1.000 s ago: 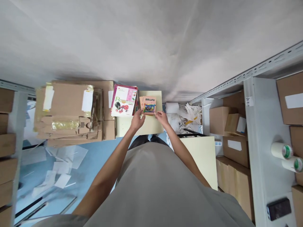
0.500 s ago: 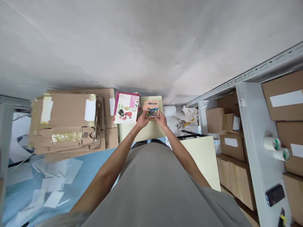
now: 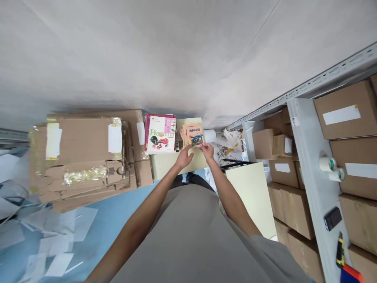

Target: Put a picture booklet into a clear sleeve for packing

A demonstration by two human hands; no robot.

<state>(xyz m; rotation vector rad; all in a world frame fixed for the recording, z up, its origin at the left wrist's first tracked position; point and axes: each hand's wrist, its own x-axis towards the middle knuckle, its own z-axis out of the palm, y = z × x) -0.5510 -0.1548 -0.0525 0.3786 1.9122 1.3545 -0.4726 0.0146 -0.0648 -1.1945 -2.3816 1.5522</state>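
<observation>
Several salmon-coloured booklets (image 3: 193,129) lie slightly fanned on the pale yellow tabletop (image 3: 160,163), the top one with a colourful picture on its lower half. My left hand (image 3: 184,158) is at their lower left edge, its fingertips touching them and its thumb standing apart. My right hand (image 3: 208,151) pinches the lower right corner of the top booklet. Just left of the booklets sits a pile of larger magazines (image 3: 161,133), the top one white with red and dark fruit and the word "Beautiful".
Flattened cardboard boxes (image 3: 85,137) are stacked at left. White paper sheets (image 3: 55,245) litter the blue floor. Right of the booklets are a white roll (image 3: 209,135) and shredded paper (image 3: 232,139). A grey shelf (image 3: 309,157) holds cartons (image 3: 294,204), tape rolls (image 3: 327,164) and a cutter (image 3: 340,249).
My left hand has slid down from the booklets' side to their lower edge, its thumb now apart. My right hand has shifted to the lower right corner. The view has moved slightly.
</observation>
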